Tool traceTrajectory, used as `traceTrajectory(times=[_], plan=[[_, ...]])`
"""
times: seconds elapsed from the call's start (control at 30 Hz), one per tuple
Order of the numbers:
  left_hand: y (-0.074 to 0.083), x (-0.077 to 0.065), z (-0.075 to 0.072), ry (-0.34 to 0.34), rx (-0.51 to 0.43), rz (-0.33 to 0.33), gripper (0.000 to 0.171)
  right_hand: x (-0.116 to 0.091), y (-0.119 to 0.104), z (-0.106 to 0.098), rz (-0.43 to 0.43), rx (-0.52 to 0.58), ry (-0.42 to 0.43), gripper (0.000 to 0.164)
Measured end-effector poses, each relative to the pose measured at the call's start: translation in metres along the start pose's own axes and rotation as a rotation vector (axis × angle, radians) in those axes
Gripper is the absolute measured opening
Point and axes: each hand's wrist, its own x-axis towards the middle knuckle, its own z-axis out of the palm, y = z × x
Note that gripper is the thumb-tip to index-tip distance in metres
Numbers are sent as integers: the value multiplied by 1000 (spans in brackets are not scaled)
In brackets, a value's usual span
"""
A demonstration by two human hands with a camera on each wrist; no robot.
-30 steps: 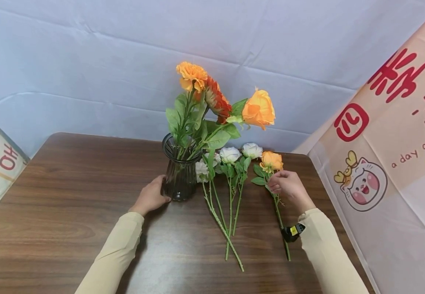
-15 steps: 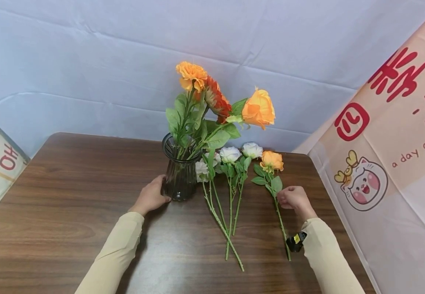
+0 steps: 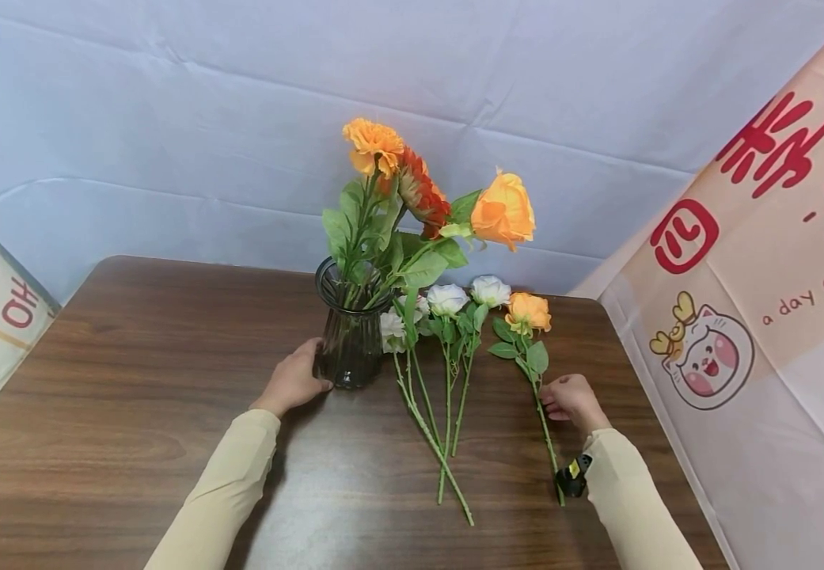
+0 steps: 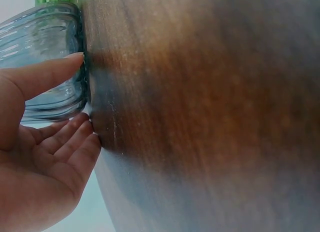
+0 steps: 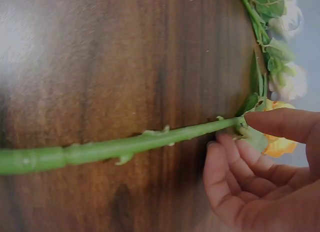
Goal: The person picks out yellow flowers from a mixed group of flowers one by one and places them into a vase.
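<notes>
A dark ribbed glass vase [image 3: 350, 356] stands on the table, holding an orange carnation [image 3: 373, 145], a red-orange flower [image 3: 424, 194] and an orange rose [image 3: 503, 210]. My left hand [image 3: 294, 378] grips the vase low on its left side; in the left wrist view, the thumb lies across the glass and the fingers curl by its base. Another orange rose [image 3: 529, 312] lies at the right, bloom away from me. My right hand [image 3: 570, 402] pinches its thorny green stem [image 5: 120, 148] below the leaves, thumb tip against it in the right wrist view.
Several white flowers [image 3: 446, 301] lie right of the vase, their stems crossing toward the front. Behind the brown wooden table [image 3: 148, 380] hangs a pale cloth [image 3: 205, 119]. A printed banner [image 3: 761, 261] borders the right side.
My right hand has moved down along the rose's stem, from just under its bloom toward me. The rose stays where it lay. My left hand and the vase hold still.
</notes>
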Motion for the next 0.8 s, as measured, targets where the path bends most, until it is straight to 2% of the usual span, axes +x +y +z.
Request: traceTrajectory(times=[0.33, 0.8], plan=[[0, 1, 0, 0, 4, -5, 75, 1, 5, 3, -33, 22, -8, 13], [0, 1, 1, -6, 3, -20, 75, 5, 5, 6, -35, 32, -5, 14]])
